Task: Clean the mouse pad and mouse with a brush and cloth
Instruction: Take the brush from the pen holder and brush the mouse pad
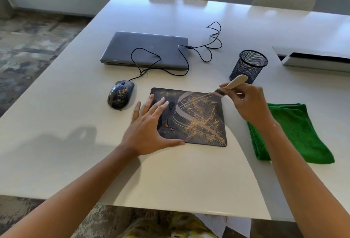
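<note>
A dark mouse pad (198,118) lies on the white table, strewn with yellowish crumbs over its right half. My left hand (149,127) rests flat on the pad's left part, fingers spread. My right hand (248,103) grips a small brush (232,85) with a pale handle; its bristles touch the pad's far right corner. A black wired mouse (120,94), also dusted with crumbs, sits to the left of the pad. A folded green cloth (295,133) lies to the right of the pad, partly under my right forearm.
A closed grey laptop (145,50) lies behind the pad, with the mouse cable (208,48) looping over it. A black mesh pen cup (250,65) stands behind my right hand. A white box (318,61) sits at far right. Two chairs stand beyond the table (75,143).
</note>
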